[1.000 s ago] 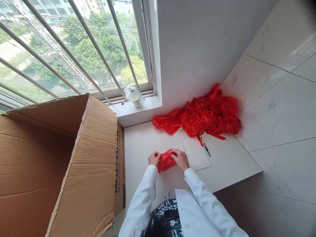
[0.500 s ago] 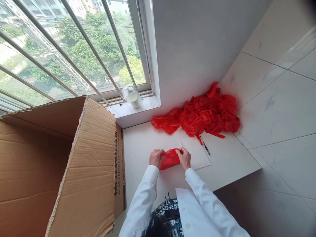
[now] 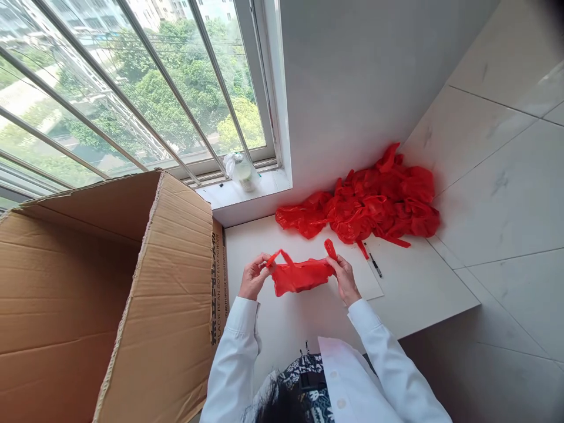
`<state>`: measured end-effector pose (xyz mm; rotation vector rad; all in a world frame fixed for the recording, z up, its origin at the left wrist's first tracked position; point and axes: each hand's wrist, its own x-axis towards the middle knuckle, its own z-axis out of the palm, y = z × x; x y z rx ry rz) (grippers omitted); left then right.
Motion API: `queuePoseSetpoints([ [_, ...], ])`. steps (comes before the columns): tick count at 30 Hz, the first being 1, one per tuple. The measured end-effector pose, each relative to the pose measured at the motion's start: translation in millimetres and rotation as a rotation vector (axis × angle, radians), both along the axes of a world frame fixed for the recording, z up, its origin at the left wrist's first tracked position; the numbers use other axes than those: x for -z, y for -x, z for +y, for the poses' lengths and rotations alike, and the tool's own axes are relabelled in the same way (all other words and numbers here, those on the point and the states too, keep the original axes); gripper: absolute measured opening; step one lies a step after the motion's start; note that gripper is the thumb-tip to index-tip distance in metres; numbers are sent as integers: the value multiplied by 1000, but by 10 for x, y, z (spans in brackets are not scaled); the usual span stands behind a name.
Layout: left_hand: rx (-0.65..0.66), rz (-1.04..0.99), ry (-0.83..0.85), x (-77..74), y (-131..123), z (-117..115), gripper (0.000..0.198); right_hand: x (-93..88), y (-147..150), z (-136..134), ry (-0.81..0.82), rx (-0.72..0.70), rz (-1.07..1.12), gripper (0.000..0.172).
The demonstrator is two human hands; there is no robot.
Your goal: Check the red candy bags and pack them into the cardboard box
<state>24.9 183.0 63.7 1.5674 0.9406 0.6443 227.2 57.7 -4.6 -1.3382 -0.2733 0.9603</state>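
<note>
A red plastic bag (image 3: pixel 304 276) is stretched sideways between my two hands, above the white tabletop. My left hand (image 3: pixel 255 275) pinches one handle loop at its left end. At the other end, my right hand (image 3: pixel 342 276) is closed on the other handle, whose loop pokes up above the fingers. Behind the bag lies a sheet of white paper (image 3: pixel 368 279), partly covered by my right hand and the bag. A black pen (image 3: pixel 374 263) rests near the paper's right edge.
A heap of crumpled red plastic bags (image 3: pixel 365 205) lies at the back against the wall. On the left stands a large open cardboard box (image 3: pixel 176 282). A plastic-wrapped cup (image 3: pixel 244 175) sits on the windowsill (image 3: pixel 273 183) beside the barred window. The table's front edge (image 3: pixel 440 323) is at right.
My hands have moved apart, the left one further left. The red bag, bunched between them before, is now pulled out wide with its handle loops showing. The view has shifted slightly.
</note>
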Motion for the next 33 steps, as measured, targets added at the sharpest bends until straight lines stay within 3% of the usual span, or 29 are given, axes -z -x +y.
queuePoseSetpoints([
  [3,4,41,-120,-183,66,41,17,-78,-16,41,-57,19,-57,26],
  [5,76,176,-249,-214,101,27,14,-56,-26,50,-25,36,-118,23],
  [9,224,543,-473,-96,199,-125,26,56,-43,-26,214,82,-303,18],
  [11,251,650,-506,-45,262,-239,30,19,-50,-101,269,106,-432,20],
  [13,257,708,-493,-49,309,-343,30,-143,-51,-170,233,145,-600,23],
  [16,228,762,-448,-129,319,-425,30,-533,-20,-204,73,98,-850,9],
  [19,204,773,-453,-191,286,-418,33,-776,77,-108,-98,-274,-961,14],
  [22,226,739,-440,-181,263,-392,35,-615,197,88,-133,-722,-1015,27],
  [24,234,675,-430,-154,264,-394,38,-355,243,217,-42,-875,-1118,32],
  [28,231,455,-357,-105,291,-448,38,37,193,333,150,-875,-1294,29],
  [29,197,417,-328,-92,299,-464,35,66,154,328,213,-865,-1344,26],
  [33,-79,405,-266,-33,324,-495,24,-1,-32,228,474,-973,-1471,47],
])
